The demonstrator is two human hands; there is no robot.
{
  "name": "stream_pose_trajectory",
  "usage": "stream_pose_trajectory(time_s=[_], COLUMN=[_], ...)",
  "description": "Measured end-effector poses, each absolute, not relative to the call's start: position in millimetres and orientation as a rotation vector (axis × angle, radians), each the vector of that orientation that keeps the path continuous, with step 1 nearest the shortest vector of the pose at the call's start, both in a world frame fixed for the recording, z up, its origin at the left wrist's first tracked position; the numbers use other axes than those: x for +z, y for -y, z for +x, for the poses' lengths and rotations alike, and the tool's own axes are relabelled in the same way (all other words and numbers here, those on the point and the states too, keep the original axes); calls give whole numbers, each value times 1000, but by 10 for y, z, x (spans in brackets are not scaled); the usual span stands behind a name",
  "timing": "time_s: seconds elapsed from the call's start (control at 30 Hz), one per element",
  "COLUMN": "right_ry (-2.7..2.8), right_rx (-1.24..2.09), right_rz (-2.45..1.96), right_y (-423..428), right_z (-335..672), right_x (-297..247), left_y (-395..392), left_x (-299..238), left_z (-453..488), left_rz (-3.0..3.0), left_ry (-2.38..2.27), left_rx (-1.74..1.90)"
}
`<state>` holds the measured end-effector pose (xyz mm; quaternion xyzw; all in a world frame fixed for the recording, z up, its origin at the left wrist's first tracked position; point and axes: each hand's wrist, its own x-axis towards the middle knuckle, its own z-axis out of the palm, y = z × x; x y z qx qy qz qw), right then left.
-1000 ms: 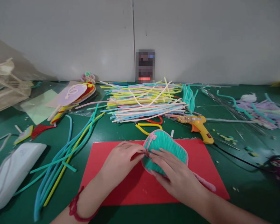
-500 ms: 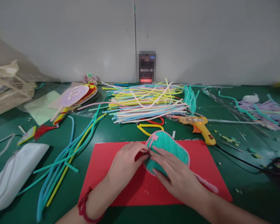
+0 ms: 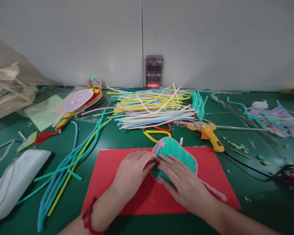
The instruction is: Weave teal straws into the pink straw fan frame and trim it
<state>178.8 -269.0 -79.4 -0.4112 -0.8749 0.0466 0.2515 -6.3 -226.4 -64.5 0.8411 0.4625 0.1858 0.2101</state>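
A hand fan (image 3: pixel 183 151) of green pipe cleaners, edged in pink, lies tilted on a red board (image 3: pixel 107 173). Its pink fuzzy handle (image 3: pixel 217 192) points to the lower right. Near its upper left, a pink knot (image 3: pixel 161 143) trails a strand down towards my fingers. My left hand (image 3: pixel 134 171) is closed in a pinch at the fan's left edge; its fingertips hide what they pinch. My right hand (image 3: pixel 183 181) lies over the lower part of the fan and holds it, its long fingers stretched towards the left fingertips.
A pile of coloured pipe cleaners (image 3: pixel 152 109) lies behind the board, with yellow-handled scissors (image 3: pixel 158 132) in front. A yellow glue gun (image 3: pixel 213 135) trails a cord at right. Loose pipe cleaners (image 3: pixel 71 163), a white device (image 3: pixel 22 182) and a finished fan (image 3: pixel 79 99) lie at left.
My left fingers have drawn closer together, narrowing the gap by the thumb. My right fingers have shifted slightly on the fan. The fan stays nearly in place.
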Motion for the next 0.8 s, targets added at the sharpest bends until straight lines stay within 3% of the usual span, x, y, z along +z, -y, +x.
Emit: stream_pose_trajectory(time_s=[0.8], right_ry=[2355], right_rx=[186], right_rz=[-1154], right_y=[2691], right_z=[1810], right_x=[-826], left_y=[2243], left_x=[-655], left_z=[-67], left_rz=[2313], left_ry=[-1280], left_rx=[539])
